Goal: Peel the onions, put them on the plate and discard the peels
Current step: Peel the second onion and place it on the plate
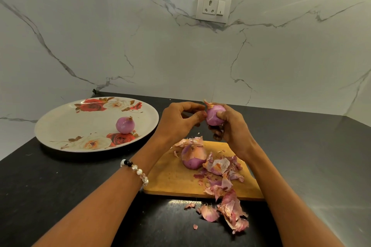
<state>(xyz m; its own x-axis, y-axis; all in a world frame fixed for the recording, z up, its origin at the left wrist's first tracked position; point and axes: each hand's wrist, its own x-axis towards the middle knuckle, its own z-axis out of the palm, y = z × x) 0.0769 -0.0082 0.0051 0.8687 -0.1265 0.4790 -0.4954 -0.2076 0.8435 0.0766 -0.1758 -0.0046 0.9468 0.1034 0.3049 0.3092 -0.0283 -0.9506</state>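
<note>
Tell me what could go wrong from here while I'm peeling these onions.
Peels already spill off the board onto the counter, so more may scatter and be missed at cleanup. The right hand holds the onion in mid-air; it might slip as the left hand pulls. The onion on the plate sits loose and could roll.

A black counter runs up to a white marble wall with grey veins. On the wall, above the counter's back edge, sits a white socket with a switch beside it. A wooden board lies flat on the counter, below the socket and near the front.
</note>
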